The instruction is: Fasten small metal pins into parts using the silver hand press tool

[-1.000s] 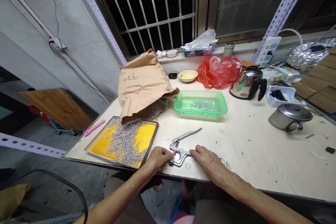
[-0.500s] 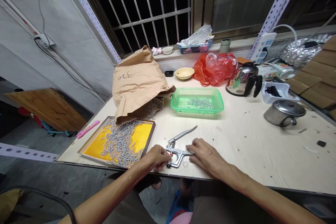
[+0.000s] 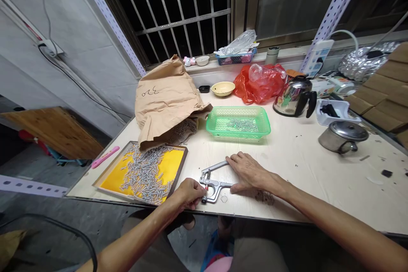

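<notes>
Grey metal snap pliers (image 3: 216,187) lie near the table's front edge, with a spring and a small red part at the jaw. Spread across both handles, my right hand (image 3: 250,172) has its fingers over the upper one and its thumb at the lower one. My left hand (image 3: 190,192) is closed in a pinch right at the jaw; whatever its fingertips hold is too small to make out. Left of it, a shallow tray (image 3: 182,165) with a yellow bottom carries many small silvery spring-like pieces (image 3: 146,174). More such pieces (image 3: 244,125) lie in a green basket (image 3: 237,134) behind the pliers.
A brown paper bag (image 3: 168,97) opens toward the tray and has pieces in its mouth. A pink-handled tool (image 3: 105,157) lies at the left edge. Farther back are a cream bowl (image 3: 223,89), red plastic bags (image 3: 259,85), a kettle (image 3: 295,97) and a lidded pot (image 3: 342,136).
My right hand has moved up from the lower handle and now reaches over the upper handle, which sits closer to the lower one. My left hand stays at the jaw.
</notes>
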The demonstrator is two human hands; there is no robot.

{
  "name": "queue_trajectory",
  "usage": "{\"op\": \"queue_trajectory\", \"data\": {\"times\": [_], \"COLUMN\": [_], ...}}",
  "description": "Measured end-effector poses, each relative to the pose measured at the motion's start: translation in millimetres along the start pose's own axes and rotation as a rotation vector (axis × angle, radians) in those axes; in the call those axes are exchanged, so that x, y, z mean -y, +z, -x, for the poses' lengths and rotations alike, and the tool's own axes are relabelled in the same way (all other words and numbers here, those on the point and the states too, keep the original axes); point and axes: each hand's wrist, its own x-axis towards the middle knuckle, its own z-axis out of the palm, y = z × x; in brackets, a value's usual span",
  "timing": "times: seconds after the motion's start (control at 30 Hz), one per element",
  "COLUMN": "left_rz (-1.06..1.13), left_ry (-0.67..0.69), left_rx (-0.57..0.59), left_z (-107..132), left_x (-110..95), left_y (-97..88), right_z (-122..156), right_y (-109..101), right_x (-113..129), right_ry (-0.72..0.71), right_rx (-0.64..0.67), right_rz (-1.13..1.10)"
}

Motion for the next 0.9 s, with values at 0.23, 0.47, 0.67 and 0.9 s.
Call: {"op": "queue_trajectory", "data": {"times": [0.23, 0.47, 0.67, 0.9], "left_rz": [-0.068, -0.620, -0.801, -0.853], "left_ry": [0.021, 0.681, 0.868, 0.840], "left_rx": [-0.060, -0.520, -0.321, -0.252], "left_z": [5, 10, -17, -21], "left_x": [7, -6, -31, -38], "left_y": [1.3, 27.3, 37.3, 29.3], "right_z": [8, 12, 14, 17], "right_y": [5, 9, 0, -3], "right_x": [10, 13, 17, 22], "right_ry": [0.029, 0.021, 0.052, 0.085], "right_rx": [0.001, -0.037, 0.017, 0.053], "right_rz": [0.016, 0.002, -0.021, 0.000]}}
